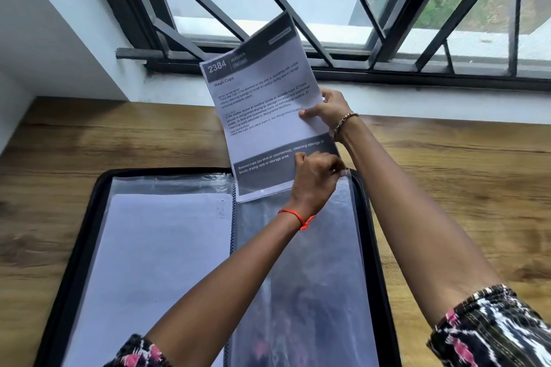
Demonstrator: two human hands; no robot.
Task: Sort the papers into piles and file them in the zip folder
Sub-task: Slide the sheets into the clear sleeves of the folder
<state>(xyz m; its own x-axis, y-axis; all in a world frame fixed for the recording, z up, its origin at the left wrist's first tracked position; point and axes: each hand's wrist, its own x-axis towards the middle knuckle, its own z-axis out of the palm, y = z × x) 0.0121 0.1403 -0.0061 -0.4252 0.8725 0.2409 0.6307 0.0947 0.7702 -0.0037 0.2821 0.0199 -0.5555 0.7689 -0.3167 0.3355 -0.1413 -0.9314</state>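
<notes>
Wooden desk (447,187); printed sheet (262,104) between fingers (310,111), above zip folder (366,217).

The printed sheet (268,116) is held up between the two hands. The right hand (331,110) grips its right edge, and the left hand (316,178), below and nearer, holds its lower corner. Under the left hand the open zip folder (74,232) lies on the table (447,187). Left of that hand another sheet (155,262) sits in the folder's left sleeve. The right sleeve (313,292) lies nearer than the hand. The window (298,9) is beyond both hands.
</notes>
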